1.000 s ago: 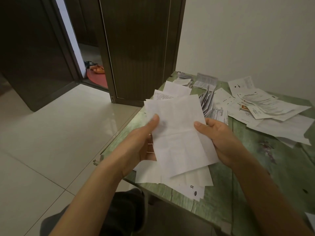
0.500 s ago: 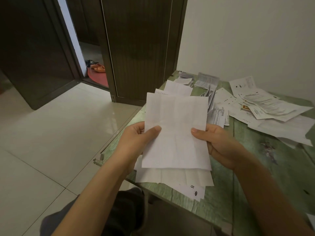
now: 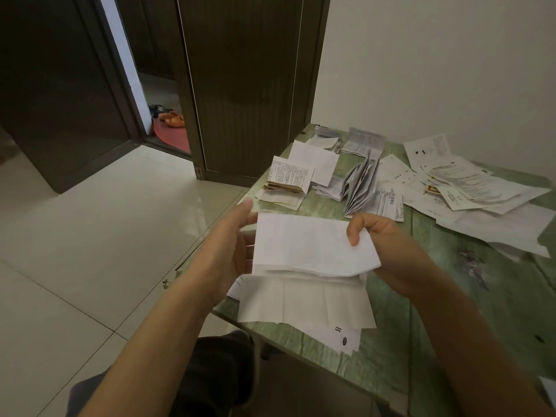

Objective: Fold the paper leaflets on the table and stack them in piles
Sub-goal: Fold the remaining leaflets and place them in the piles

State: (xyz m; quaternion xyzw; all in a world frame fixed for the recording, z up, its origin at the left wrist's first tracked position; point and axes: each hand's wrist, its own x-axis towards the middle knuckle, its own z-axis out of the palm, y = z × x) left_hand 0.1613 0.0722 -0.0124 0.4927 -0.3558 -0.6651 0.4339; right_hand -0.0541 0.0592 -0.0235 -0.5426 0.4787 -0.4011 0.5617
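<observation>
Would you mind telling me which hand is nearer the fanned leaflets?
Right. The right hand, pinching the sheet, is just in front of the fanned leaflets; the left hand is farther off, by the left edge of the table.

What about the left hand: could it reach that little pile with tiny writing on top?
Probably yes: the left hand looks open, and the pile lies just beyond its fingertips, nothing between them.

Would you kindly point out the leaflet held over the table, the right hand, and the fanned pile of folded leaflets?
leaflet (image 3: 307, 245): head view, middle of its top face.
right hand (image 3: 388, 254): head view, middle of the hand.
fanned pile (image 3: 361, 185): head view, its upright folded edges.
</observation>
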